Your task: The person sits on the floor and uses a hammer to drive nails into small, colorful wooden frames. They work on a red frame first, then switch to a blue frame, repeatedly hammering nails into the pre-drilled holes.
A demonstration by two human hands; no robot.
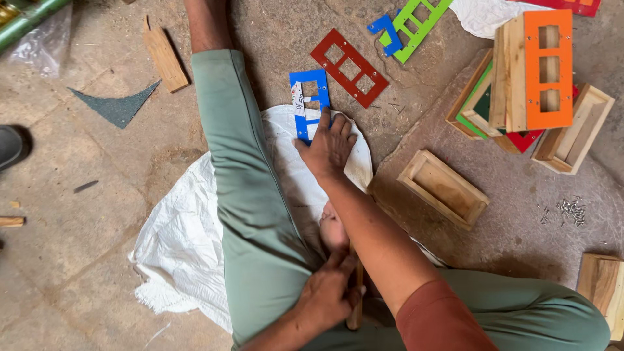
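my right hand (329, 148) flat on blue frame (308, 101) at 12 o'clock, fingers spread, my left hand (328, 296) gripping wooden stick (355, 300) at 6 o'clock

The person wears sage-green trousers (240, 195) and a rust-red short sleeve (435, 318); feet are bare.

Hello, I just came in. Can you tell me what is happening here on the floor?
A person in green trousers sits on a stone floor, on a white sack. The right hand reaches forward and presses on a blue plastic frame with rectangular openings. The left hand grips a wooden handle near the lap. Nearby lie a red frame, a green frame, open wooden boxes, one box bearing an orange frame, and a small heap of screws.
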